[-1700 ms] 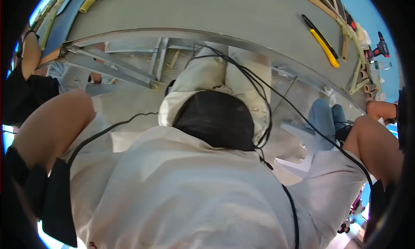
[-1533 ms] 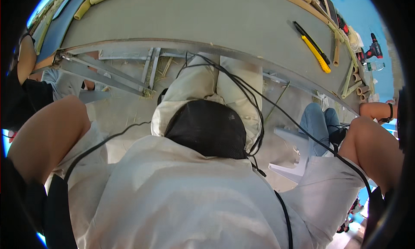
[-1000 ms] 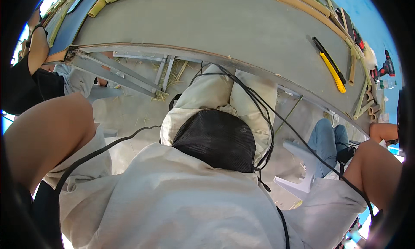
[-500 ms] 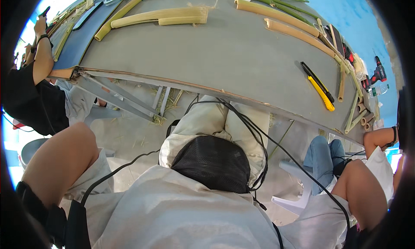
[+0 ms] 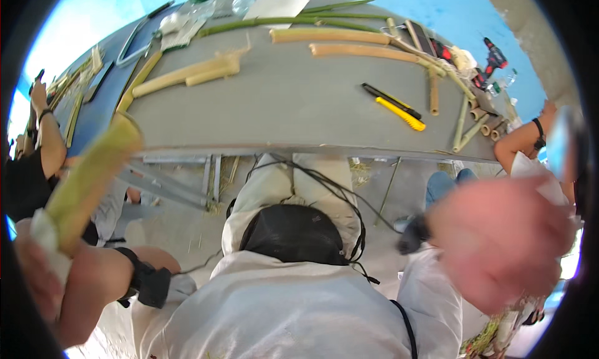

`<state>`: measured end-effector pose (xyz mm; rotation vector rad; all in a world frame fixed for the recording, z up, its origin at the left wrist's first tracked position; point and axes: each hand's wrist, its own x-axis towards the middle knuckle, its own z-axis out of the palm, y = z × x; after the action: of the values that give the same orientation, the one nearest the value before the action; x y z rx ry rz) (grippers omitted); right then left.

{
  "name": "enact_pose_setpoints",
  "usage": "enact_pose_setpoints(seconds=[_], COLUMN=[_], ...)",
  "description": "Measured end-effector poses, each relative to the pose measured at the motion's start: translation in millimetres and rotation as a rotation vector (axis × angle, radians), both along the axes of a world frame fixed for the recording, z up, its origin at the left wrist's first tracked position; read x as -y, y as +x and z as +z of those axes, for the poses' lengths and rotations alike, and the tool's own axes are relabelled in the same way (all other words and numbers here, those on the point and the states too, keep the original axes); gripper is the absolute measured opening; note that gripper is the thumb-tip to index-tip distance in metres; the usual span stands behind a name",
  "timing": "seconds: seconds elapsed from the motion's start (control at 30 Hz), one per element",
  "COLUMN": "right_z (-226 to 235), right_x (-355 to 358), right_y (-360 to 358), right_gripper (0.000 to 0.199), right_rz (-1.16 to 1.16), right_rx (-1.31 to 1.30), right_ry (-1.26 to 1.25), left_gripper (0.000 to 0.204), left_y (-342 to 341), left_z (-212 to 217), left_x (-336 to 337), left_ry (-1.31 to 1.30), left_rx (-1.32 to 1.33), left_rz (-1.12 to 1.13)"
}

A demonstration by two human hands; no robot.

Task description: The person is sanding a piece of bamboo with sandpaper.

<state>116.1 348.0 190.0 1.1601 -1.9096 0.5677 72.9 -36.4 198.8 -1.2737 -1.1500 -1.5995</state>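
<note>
At far left the left hand (image 5: 37,278) has its fingers clamped on a pale green bamboo stalk (image 5: 87,178), tilted up toward the grey bench (image 5: 281,103). A yellow utility knife (image 5: 399,112) lies there. The blurred right hand (image 5: 499,240) hovers; its fingers' state cannot be told.

A grey table (image 5: 293,103) spans the far half of the view. A yellow utility knife (image 5: 394,107) lies on its right part. Two pale bamboo lengths (image 5: 346,42) lie side by side at the far edge, near a white paper sheet (image 5: 276,6). A red drill (image 5: 491,58) sits far right
</note>
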Motion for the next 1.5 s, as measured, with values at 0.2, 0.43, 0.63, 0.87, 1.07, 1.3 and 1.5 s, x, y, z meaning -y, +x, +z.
enact_pose_setpoints(seconds=[0.2, 0.43, 0.63, 0.87, 1.07, 1.3, 1.5], right_z=[-74, -111, -149, -183, -170, -165, -164], right_x=[77, 115, 96, 71, 95, 80, 101], right_y=[-31, -28, -48, -52, -54, -38, -40], right_gripper=[0.051, 0.048, 0.042, 0.037, 0.038, 0.038, 0.038], right_rz=[0.044, 0.016, 0.032, 0.169, 0.111, -0.03, 0.064], right_rx=[0.296, 0.556, 0.953, 1.168, 1.103, 1.158, 1.057], right_ry=[-0.074, 0.025, 0.049, 0.084, -0.072, -0.006, -0.081], left_gripper=[0.015, 0.018, 0.021, 0.022, 0.022, 0.019, 0.02], left_y=[-25, -30, -39, -38, -35, -49, -28], left_z=[-77, -123, -149, -161, -173, -153, -165], left_x=[-36, -40, -21, -18, -68, -12, -69], left_ry=[0.397, 0.529, 0.102, 0.588, 0.4, 0.557, 0.333], left_rx=[0.453, 0.663, 0.957, 0.784, 1.105, 0.839, 0.987], left_rz=[-0.556, -0.792, -0.603, -0.821, -0.688, -0.766, -0.722])
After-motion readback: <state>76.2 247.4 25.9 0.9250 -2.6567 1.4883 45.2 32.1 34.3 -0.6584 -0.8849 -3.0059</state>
